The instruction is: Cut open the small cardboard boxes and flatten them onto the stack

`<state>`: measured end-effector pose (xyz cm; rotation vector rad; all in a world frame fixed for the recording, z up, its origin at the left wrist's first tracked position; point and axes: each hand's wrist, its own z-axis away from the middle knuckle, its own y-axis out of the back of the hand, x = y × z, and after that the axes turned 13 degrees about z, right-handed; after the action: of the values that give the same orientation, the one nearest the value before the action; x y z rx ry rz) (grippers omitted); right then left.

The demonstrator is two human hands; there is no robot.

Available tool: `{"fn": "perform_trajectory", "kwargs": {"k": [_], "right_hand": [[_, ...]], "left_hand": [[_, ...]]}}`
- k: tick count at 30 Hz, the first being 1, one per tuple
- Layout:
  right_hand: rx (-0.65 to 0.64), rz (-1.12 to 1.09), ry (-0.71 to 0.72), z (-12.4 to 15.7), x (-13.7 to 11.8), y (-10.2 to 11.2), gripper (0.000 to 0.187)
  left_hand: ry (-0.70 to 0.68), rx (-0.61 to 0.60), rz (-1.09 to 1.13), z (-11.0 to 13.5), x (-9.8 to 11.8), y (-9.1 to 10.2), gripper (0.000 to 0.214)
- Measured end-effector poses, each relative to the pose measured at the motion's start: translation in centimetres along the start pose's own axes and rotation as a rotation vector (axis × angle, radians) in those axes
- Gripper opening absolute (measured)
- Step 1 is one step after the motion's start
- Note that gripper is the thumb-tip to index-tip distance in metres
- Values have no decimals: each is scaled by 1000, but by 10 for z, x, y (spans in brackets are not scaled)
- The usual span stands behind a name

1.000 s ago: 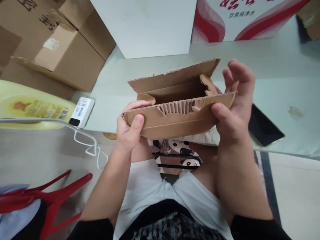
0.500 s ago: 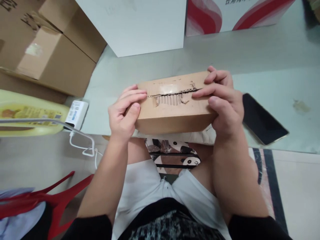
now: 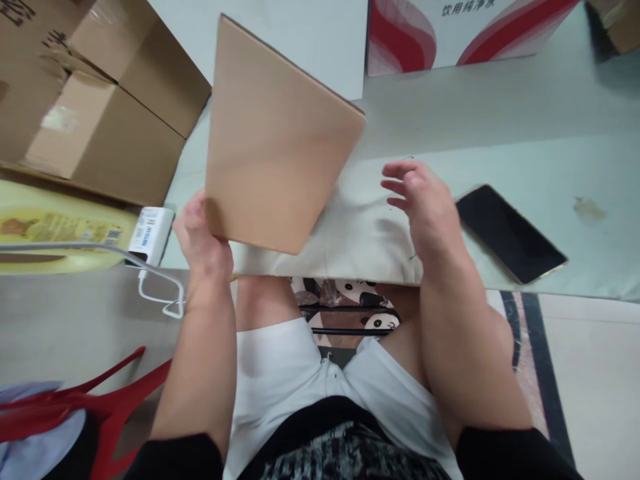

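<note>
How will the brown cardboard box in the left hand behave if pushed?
The cardboard box is probably light, since the left hand alone holds it up. Flat-faced and straight-edged, it should feel fairly stiff. Tilted and gripped near one corner, it may swing or twist if its far end is pushed.

left hand [image 3: 204, 233] — partly behind carton [image 3: 280, 147] | yellow bottle [image 3: 65, 223] — cut by left edge

We count one brown cardboard box [image 3: 275, 147] held over the pale green tabletop [image 3: 500, 113]; along its near edge, one black rectangular phone [image 3: 511, 233], one yellow plastic bottle [image 3: 65, 220] and one small white rectangular device [image 3: 153, 230]; farther from it, one white box [image 3: 310, 33], one red-and-white carton [image 3: 450, 40] and at least two brown cartons [image 3: 145, 137].
</note>
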<state>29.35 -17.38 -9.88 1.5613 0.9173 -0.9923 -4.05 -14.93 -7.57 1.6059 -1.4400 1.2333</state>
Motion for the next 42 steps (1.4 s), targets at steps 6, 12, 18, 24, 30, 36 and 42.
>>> {"fn": "perform_trajectory", "kwargs": {"k": [6,12,18,24,30,36,42], "right_hand": [[-324,-57,159,8,-32,-25,62],[-423,-173,163,10,-33,-27,68],[-532,-303,295,20,-50,-13,50],[-390,-471,301,24,-48,-15,38],[202,349,-171,9,-34,7,23],[-21,797,-442,11,-37,22,45],[-144,893,-521,15,-38,22,52]], "left_hand": [[275,-203,-66,27,-4,-1,77],[458,12,178,48,-9,-29,77],[695,36,361,43,21,-39,61],[855,139,492,35,36,-41,64],[1068,345,359,21,51,-36,46],[738,336,214,22,44,-39,36],[124,308,290,24,38,-34,66]]}}
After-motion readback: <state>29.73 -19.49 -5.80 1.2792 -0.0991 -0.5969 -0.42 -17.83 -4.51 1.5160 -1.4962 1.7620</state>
